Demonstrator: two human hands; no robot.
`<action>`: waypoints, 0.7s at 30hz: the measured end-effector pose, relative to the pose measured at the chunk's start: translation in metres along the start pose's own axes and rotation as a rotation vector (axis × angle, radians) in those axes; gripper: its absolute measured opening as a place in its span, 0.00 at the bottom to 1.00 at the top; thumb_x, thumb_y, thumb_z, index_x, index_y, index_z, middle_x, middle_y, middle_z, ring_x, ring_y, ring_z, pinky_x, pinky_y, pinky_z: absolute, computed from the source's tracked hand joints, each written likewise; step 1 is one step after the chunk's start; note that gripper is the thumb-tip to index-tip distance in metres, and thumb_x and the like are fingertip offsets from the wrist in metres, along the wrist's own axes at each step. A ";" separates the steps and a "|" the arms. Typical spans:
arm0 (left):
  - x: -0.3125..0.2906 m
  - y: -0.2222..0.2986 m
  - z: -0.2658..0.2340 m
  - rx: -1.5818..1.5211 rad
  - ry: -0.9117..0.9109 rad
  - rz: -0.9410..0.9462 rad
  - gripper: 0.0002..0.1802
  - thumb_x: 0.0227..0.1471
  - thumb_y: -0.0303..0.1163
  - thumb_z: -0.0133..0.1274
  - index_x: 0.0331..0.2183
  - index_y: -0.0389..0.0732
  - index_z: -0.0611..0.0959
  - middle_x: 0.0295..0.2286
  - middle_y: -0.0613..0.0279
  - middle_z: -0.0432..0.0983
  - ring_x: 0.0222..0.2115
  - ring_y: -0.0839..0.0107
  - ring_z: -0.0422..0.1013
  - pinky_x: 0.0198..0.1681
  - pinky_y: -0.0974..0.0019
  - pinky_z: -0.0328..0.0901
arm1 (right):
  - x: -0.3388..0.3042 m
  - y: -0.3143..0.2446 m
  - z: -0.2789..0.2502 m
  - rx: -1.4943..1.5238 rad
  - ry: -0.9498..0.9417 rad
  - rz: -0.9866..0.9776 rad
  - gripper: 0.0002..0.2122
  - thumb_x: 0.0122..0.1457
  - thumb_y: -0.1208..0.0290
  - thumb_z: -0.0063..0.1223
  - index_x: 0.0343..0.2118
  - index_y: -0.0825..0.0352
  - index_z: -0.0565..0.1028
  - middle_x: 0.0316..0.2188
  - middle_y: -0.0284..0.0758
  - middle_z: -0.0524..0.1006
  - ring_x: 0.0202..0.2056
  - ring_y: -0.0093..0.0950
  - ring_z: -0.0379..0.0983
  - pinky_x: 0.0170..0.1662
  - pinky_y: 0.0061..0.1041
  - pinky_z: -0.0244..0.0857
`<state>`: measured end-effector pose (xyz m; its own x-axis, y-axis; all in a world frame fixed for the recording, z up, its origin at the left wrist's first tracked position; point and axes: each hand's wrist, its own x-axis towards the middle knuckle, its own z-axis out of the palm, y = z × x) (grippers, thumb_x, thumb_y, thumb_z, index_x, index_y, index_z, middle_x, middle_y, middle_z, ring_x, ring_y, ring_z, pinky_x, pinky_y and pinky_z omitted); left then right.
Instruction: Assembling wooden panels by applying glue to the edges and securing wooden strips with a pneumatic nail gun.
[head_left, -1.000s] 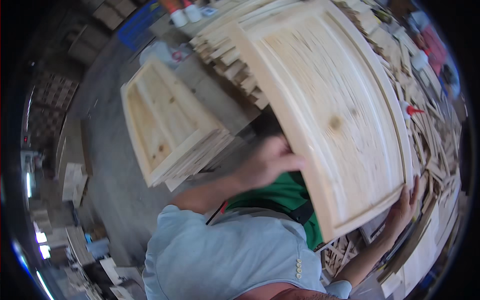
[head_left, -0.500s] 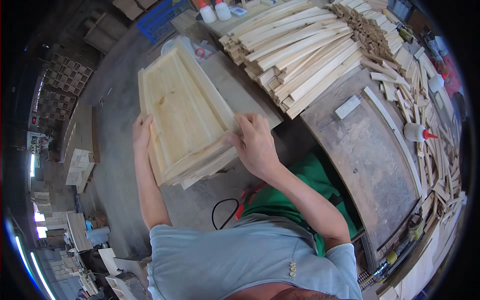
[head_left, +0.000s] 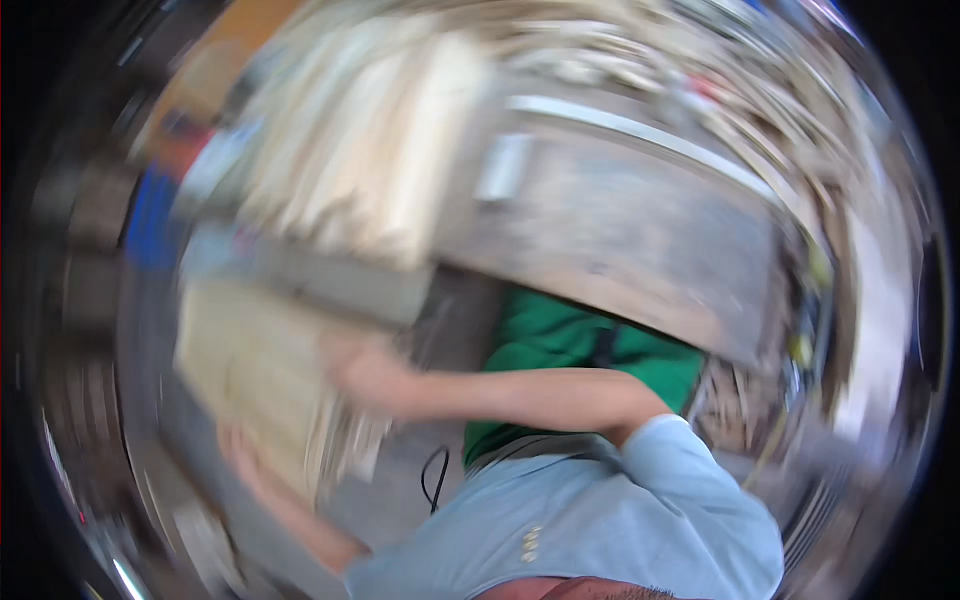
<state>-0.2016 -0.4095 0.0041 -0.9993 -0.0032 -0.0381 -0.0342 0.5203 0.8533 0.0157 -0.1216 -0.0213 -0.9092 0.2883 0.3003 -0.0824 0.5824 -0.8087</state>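
The whole picture is smeared by motion. A pale wooden panel (head_left: 255, 365) lies on top of a stack of similar panels, whose edges (head_left: 335, 445) show on the side nearer to me. My left hand (head_left: 240, 447) is at the panel's near left edge, its fingers too blurred to make out. At the opposite edge, my right hand (head_left: 362, 368) touches or lies close to the wood. Its fingers are smeared too, so their grip does not show.
Beyond the stack, many pale wood strips (head_left: 370, 130) lie piled. A worn brown workbench top (head_left: 640, 230) spans the right, with a small whitish block (head_left: 505, 167) and a long pale strip (head_left: 640, 125) on it. A blue crate (head_left: 152, 215) stands far left.
My view has swung right, so the panel stack and both hands appear lower and further left. The hands remain near the panel's opposite edges; the picture has gone from sharp to blurred.
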 end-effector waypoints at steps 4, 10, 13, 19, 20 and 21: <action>0.125 0.006 -0.039 0.106 -0.081 0.165 0.25 0.57 0.31 0.47 0.55 0.31 0.70 0.54 0.49 0.65 0.54 0.61 0.63 0.58 0.61 0.57 | 0.025 -0.035 0.039 0.055 0.080 -0.088 0.16 0.45 0.71 0.51 0.36 0.76 0.70 0.40 0.48 0.73 0.44 0.47 0.70 0.46 0.45 0.62; 0.016 0.197 0.132 0.353 -0.121 0.798 0.27 0.59 0.44 0.49 0.53 0.37 0.72 0.52 0.50 0.68 0.52 0.61 0.66 0.58 0.56 0.58 | -0.026 -0.005 -0.084 0.295 0.117 0.100 0.16 0.51 0.65 0.52 0.36 0.75 0.70 0.32 0.51 0.75 0.39 0.48 0.74 0.42 0.44 0.67; -0.180 0.241 0.125 0.425 -0.218 0.988 0.26 0.59 0.46 0.49 0.52 0.36 0.73 0.51 0.49 0.70 0.51 0.60 0.68 0.56 0.56 0.61 | -0.099 0.016 -0.185 0.373 0.453 0.276 0.14 0.54 0.66 0.50 0.38 0.72 0.72 0.29 0.49 0.76 0.35 0.45 0.74 0.41 0.39 0.67; -0.332 0.263 0.316 -0.043 -1.450 0.766 0.20 0.54 0.21 0.49 0.50 0.33 0.75 0.48 0.53 0.73 0.50 0.65 0.69 0.55 0.64 0.61 | -0.330 0.004 -0.339 0.305 1.637 0.443 0.18 0.63 0.67 0.49 0.53 0.72 0.67 0.38 0.38 0.78 0.37 0.25 0.76 0.39 0.25 0.71; -0.367 0.272 0.340 -0.029 -1.614 0.784 0.21 0.54 0.22 0.50 0.51 0.33 0.75 0.48 0.53 0.73 0.49 0.66 0.69 0.55 0.65 0.61 | -0.363 -0.003 -0.351 0.153 1.812 0.443 0.19 0.64 0.67 0.48 0.54 0.73 0.65 0.38 0.40 0.78 0.36 0.25 0.77 0.38 0.24 0.71; -0.399 0.281 0.369 -0.085 -1.770 0.911 0.21 0.54 0.23 0.51 0.51 0.32 0.75 0.48 0.53 0.73 0.50 0.66 0.69 0.55 0.65 0.61 | -0.394 -0.005 -0.359 0.084 1.959 0.451 0.19 0.64 0.68 0.46 0.54 0.74 0.64 0.39 0.43 0.77 0.35 0.27 0.77 0.37 0.23 0.71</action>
<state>0.1935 0.0535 0.0674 0.4037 0.9148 0.0099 0.3291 -0.1553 0.9314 0.5206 0.0347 0.0458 0.7187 0.6881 0.1000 -0.0872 0.2319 -0.9688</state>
